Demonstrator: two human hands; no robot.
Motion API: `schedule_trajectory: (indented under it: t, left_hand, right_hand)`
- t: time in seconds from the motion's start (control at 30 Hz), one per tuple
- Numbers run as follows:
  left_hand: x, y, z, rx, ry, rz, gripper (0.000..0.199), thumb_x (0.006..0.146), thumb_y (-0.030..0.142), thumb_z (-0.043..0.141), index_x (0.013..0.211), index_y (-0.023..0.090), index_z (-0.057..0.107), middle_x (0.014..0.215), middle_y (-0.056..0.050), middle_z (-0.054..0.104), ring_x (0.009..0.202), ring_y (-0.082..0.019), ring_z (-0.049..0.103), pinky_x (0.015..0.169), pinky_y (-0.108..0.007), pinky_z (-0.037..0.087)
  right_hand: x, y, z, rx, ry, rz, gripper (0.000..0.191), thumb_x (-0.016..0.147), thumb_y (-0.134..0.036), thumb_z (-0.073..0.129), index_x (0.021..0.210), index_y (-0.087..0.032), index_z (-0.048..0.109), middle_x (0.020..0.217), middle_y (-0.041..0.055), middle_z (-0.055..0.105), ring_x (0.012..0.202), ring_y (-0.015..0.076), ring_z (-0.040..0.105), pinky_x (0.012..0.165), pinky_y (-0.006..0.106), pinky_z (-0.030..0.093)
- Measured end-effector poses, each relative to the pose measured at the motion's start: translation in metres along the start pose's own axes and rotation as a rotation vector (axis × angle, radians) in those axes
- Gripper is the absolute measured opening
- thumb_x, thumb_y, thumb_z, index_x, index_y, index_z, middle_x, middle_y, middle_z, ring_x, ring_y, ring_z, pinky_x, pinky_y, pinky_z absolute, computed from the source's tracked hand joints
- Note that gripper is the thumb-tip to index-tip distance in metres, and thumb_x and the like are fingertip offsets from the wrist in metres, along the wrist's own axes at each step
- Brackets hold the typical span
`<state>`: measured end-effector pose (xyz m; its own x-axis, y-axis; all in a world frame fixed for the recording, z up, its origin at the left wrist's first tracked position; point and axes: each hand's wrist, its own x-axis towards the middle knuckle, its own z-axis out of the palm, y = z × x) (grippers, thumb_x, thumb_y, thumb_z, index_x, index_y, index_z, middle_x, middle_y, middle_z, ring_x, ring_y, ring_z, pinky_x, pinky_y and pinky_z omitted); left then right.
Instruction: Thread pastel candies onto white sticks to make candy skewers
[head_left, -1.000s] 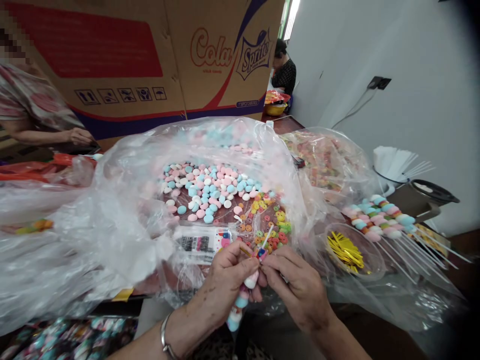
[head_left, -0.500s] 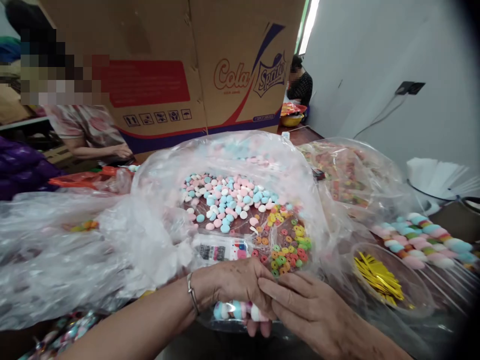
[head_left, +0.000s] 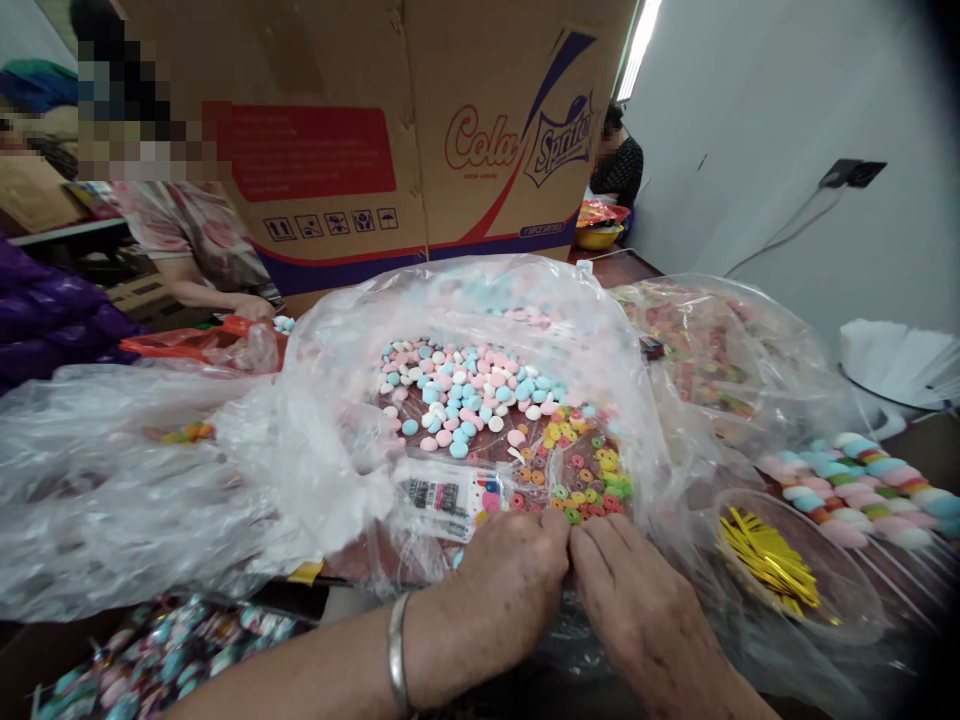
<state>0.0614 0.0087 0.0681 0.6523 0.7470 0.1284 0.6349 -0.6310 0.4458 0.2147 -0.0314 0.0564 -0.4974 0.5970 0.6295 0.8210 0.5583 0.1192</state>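
Observation:
My left hand (head_left: 517, 575), with a silver bangle above it, is closed at the table's front edge. A small blue end of a candy skewer (head_left: 457, 560) in clear wrap shows beside it; the hand covers the rest. My right hand (head_left: 637, 590) is closed, its fingertips against the left hand's; what they pinch is hidden. Just beyond the hands lie ring-shaped candies (head_left: 585, 490) in several colours and a printed clear packet (head_left: 442, 495). Farther back, pink, blue and white round candies (head_left: 465, 400) lie in an opened clear plastic bag (head_left: 330, 400).
A clear bowl of gold twist ties (head_left: 772, 570) and finished candy skewers (head_left: 870, 490) are at right. Wrapped candies (head_left: 172, 650) fill a box at lower left. A large carton (head_left: 420, 130) stands behind; a person (head_left: 187, 240) works at left, another (head_left: 622, 165) farther back.
My left hand has turned over the wrapped skewer, hiding most of it. My right hand's fingers, stretched out before, have curled in against the left. The view has shifted slightly.

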Motion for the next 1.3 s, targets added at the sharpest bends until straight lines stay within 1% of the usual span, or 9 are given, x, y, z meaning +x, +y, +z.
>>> schedule_trajectory:
  t: [0.13,0.27,0.37,0.53,0.67,0.83,0.97,1.13,1.3]
  left_hand:
    - [0.004,-0.001,0.020,0.168,0.425,0.169,0.019,0.087,0.003,0.045,0.091,0.013,0.061,0.086,-0.013,0.069,0.077,-0.027,0.063,0.069,-0.041,0.055]
    - [-0.001,0.002,0.011,-0.167,0.646,0.121,0.019,0.091,0.008,0.045,0.104,0.013,0.057,0.101,-0.014,0.064,0.092,-0.026,0.058,0.082,-0.042,0.051]
    - [-0.012,0.006,-0.003,-0.509,0.561,-0.046,0.013,0.094,0.021,0.047,0.084,0.019,0.053,0.083,-0.006,0.057,0.079,-0.021,0.054,0.074,-0.035,0.047]
    - [-0.010,0.006,-0.011,-1.288,0.151,-0.471,0.058,0.097,0.063,0.037,0.063,0.020,0.055,0.054,0.000,0.051,0.052,-0.016,0.044,0.053,-0.028,0.035]
    - [0.003,-0.004,-0.026,-1.715,0.287,-0.455,0.057,0.089,0.069,0.050,0.073,0.017,0.068,0.063,-0.003,0.065,0.061,-0.019,0.058,0.063,-0.030,0.045]
    - [-0.013,-0.022,-0.053,-1.604,0.073,0.023,0.070,0.088,0.075,0.043,0.053,0.021,0.071,0.050,-0.009,0.066,0.069,-0.027,0.067,0.070,-0.037,0.050]
    - [-0.020,-0.025,-0.050,-1.255,-0.284,-0.159,0.064,0.095,0.065,0.044,0.065,0.018,0.075,0.062,-0.008,0.072,0.066,-0.021,0.064,0.071,-0.032,0.049]
    - [-0.008,-0.022,-0.039,-1.720,-0.036,-0.333,0.049,0.078,0.065,0.068,0.092,0.018,0.072,0.097,-0.010,0.074,0.096,-0.025,0.067,0.086,-0.036,0.052]
    - [0.002,-0.018,-0.050,-1.850,0.317,-0.450,0.028,0.068,0.029,0.083,0.088,0.014,0.071,0.083,-0.007,0.074,0.088,-0.021,0.070,0.091,-0.034,0.054]
  right_hand:
    - [0.003,0.007,0.019,0.109,0.067,0.252,0.027,0.099,-0.012,0.039,0.078,-0.019,0.054,0.066,0.0038,0.056,0.062,0.0190,0.053,0.060,0.031,0.041]
    - [0.012,0.017,0.025,0.339,0.107,0.454,0.016,0.099,-0.015,0.045,0.089,-0.019,0.057,0.073,0.0010,0.061,0.066,0.0152,0.060,0.061,0.025,0.046]
    - [0.024,0.018,0.021,0.398,0.177,0.440,0.015,0.097,-0.012,0.047,0.087,-0.020,0.055,0.072,-0.0008,0.059,0.066,0.0134,0.060,0.062,0.023,0.047]
    - [0.040,0.002,0.014,0.342,0.281,0.219,0.016,0.093,-0.006,0.046,0.090,-0.018,0.055,0.078,0.0044,0.063,0.075,0.0169,0.061,0.071,0.027,0.051]
    - [0.040,-0.012,0.015,0.334,0.282,0.150,0.017,0.093,-0.005,0.046,0.095,-0.018,0.057,0.080,0.0056,0.064,0.076,0.0182,0.062,0.074,0.030,0.052]
    - [0.034,-0.007,0.024,0.667,0.093,0.500,0.021,0.099,-0.021,0.041,0.082,-0.021,0.053,0.066,-0.0022,0.057,0.057,0.0128,0.057,0.053,0.023,0.045]
    - [0.037,-0.006,0.023,0.592,0.215,0.517,0.020,0.097,-0.020,0.042,0.080,-0.021,0.052,0.068,-0.0016,0.056,0.060,0.0130,0.054,0.056,0.024,0.044]
    - [0.041,-0.020,0.015,0.620,0.277,0.341,0.018,0.094,-0.011,0.041,0.087,-0.020,0.054,0.077,0.0016,0.058,0.071,0.0144,0.057,0.065,0.025,0.046]
    - [0.039,-0.027,0.021,0.863,0.092,0.391,0.017,0.094,-0.014,0.043,0.083,-0.020,0.055,0.075,0.0004,0.059,0.069,0.0134,0.056,0.063,0.023,0.045]
